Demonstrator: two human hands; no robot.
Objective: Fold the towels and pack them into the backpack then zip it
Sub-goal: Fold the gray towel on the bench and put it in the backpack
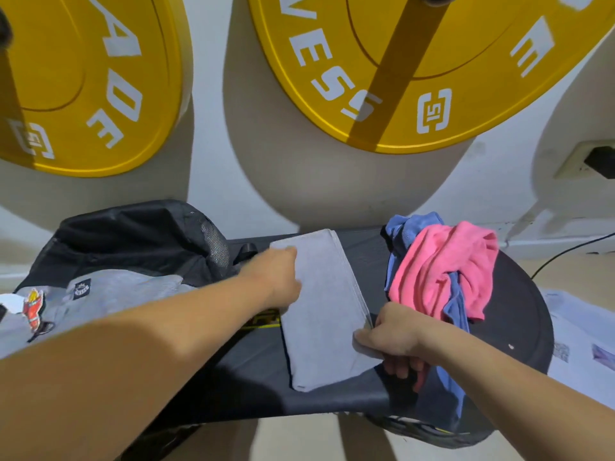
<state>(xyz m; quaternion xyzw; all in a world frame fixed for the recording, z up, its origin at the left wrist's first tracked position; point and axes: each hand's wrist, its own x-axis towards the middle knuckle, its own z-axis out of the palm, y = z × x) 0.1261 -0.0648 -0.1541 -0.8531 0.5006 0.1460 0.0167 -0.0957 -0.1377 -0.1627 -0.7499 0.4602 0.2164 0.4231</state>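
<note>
From the head camera, a grey towel (324,311) folded into a long narrow strip lies along the middle of the dark bench (256,371), and everything else is placed around it. Its far short edge reaches nearly to the bench's back edge by the white wall (213,181); its near short edge stops short of the bench's front edge, leaving a band of bare padding in front. The left hand (276,281) rests flat on the strip's left long edge toward the far end, fingers curled down onto the cloth and pressing rather than gripping. The right hand (392,341) is at the strip's right long edge near the front corner, thumb on top and fingers (404,369) tucked under, pinching the layered edge. Left of the towel, touching the bench's far left part, a black and grey backpack (133,254) lies with its dark top flap raised; the left forearm crosses just in front of it. Right of the towel, a narrow strip of bare bench separates it from a crumpled pink towel (439,271) heaped over a blue towel (407,227), with a blue tail hanging past the right wrist. That heap sits on a black round plate (519,311) at the bench's right end. Beyond the towel, two yellow weight plates (416,71) hang on the wall overhead.
</note>
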